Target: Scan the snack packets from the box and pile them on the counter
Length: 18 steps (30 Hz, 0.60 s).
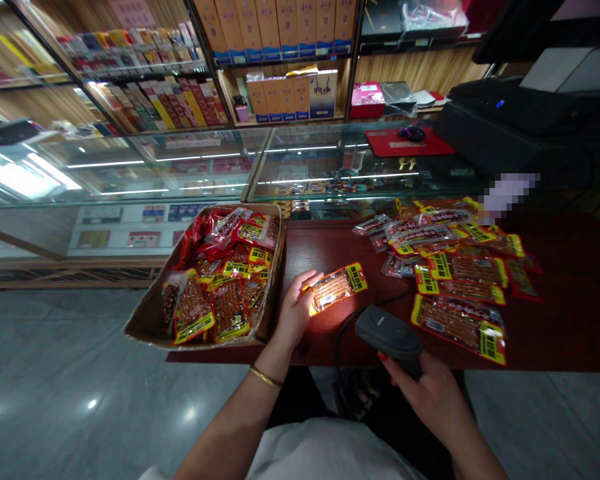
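- Nearest, in the right hand: a dark grey plastic handheld scanner, with grip closed round the handle and nose aimed forward and leftward.
- Just beyond, in the left hand, above a gold-coloured bangle: a flat, clear-fronted packet of brown sticks with yellow-and-red ends, over the bench between carton and heap, with grip pinching the near end between thumb and fingers.
- Judging by the bright light across that packet, apparently at the scanning step; calling next for steady wrists and a printed code turned square to the scanner. Hard to tell, through the glare, whether any code faces up.
- On the left: an open brown cardboard carton, well filled with similar packets.
- On the right: a loose, overlapping heap of packets, yellow-labelled along the near side, mixed with narrower clear ones behind.
- Underneath: a dark reddish-brown, wood-grained bench, above a glossy grey tiled floor.
- Behind: a glass display case with lit strips, bearing a red mat and black mouse.
- Farthest: wood-backed shelves with tall tan boxes.
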Motion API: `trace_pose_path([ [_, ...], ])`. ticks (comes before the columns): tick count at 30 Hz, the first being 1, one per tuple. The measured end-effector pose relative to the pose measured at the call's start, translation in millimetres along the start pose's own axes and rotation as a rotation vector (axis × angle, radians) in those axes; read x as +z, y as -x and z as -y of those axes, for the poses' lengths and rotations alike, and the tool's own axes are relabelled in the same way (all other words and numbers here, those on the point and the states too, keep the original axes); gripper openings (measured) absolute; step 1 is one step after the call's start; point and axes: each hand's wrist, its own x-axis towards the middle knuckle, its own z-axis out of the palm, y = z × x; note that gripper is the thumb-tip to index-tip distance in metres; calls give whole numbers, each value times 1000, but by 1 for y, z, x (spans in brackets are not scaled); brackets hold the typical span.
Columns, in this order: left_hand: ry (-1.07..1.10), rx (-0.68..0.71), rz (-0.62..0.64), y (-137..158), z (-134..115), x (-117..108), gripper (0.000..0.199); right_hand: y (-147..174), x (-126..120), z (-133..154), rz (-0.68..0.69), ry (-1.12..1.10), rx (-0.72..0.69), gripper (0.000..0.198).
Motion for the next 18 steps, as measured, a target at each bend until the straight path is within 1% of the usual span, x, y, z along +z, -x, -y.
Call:
trace_pose_path([
  [3,-7,12,-12,-1,1,0,44,1,1,-3,10,-1,16,34],
  [7,68,-6,-7,-2,1,2,45,2,1,-6,4,0,28,33],
  [11,91,-4,-23,0,-5,3,41,2,-2,-4,-8,-20,12,31],
  [13,127,-26,-39,1,-9,6,39,2,-6,-4,-35,-31,1,30],
  [15,196,-76,-51,-1,-12,15,38,2,-11,-5,-78,-48,-5,30],
  [16,235,-103,-50,-4,-14,23,38,2,-13,-7,-102,-57,-1,30],
  [18,298,-146,-25,-14,-17,48,39,3,-18,-12,-141,-73,23,31],
])
